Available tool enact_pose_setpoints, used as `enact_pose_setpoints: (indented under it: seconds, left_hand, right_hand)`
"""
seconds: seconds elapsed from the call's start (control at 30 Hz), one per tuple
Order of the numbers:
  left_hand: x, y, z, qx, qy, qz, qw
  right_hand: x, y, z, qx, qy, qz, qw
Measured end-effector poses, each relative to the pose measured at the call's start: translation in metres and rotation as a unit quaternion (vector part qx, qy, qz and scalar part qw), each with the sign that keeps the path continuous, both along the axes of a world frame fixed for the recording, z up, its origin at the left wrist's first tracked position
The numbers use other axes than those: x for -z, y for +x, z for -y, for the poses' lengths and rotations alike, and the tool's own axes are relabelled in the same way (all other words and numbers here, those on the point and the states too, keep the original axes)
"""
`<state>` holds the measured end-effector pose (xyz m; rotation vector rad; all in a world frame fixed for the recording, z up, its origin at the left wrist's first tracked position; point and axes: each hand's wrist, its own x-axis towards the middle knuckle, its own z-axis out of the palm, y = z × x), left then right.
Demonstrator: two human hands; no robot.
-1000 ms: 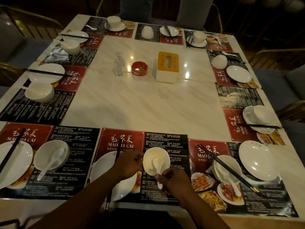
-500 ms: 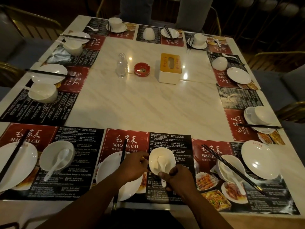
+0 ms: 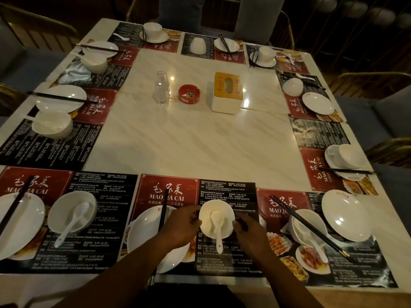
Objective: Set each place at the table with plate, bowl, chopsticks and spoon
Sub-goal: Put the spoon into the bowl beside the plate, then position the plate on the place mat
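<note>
A white bowl [image 3: 224,213] stands on the red-and-black placemat [image 3: 169,190] straight in front of me. A white spoon [image 3: 218,227] lies in it, its handle sticking out over the near rim. My left hand [image 3: 181,226] grips the bowl's left rim, and my right hand [image 3: 250,235] curls against its right side. Left of the bowl lies a white plate [image 3: 144,236] with black chopsticks [image 3: 163,211] across it, partly under my left hand.
More settings ring the marble table [image 3: 200,141]. At my left are a plate [image 3: 20,223] and a bowl with spoon [image 3: 71,214]; at my right, a bowl under chopsticks [image 3: 309,230] and a plate [image 3: 347,214]. A tissue box [image 3: 226,94], red ashtray [image 3: 189,93] and glass shaker [image 3: 162,88] stand mid-table.
My right hand has left the spoon's handle and moved to the bowl's right side. The spoon now lies free in the bowl. My left hand stays at the left rim.
</note>
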<state>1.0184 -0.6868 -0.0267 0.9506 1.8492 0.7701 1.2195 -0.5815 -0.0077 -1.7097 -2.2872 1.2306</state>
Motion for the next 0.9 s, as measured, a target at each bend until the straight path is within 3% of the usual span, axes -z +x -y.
enact_pose_setpoints:
  seconds: [0.3,0.6,0.8,0.9]
  left_hand:
    - [0.001,0.004,0.008,0.003,0.0,-0.003,1.0]
    - [-0.004,-0.001,-0.001,0.0,0.011,-0.034,0.999]
    - [-0.023,0.004,-0.043,-0.057,0.083,-0.141,0.985]
    - [-0.034,0.026,-0.069,-0.052,0.138,-0.136,0.98]
  right_hand:
    - [0.007,0.007,0.001,-0.041,0.044,0.002,0.998]
    - [-0.001,0.014,-0.002,-0.033,0.026,0.003,0.999]
    - [-0.032,0.042,-0.035,-0.04,0.043,-0.002,0.998]
    - [-0.052,0.068,-0.063,-0.027,0.081,-0.008,0.996]
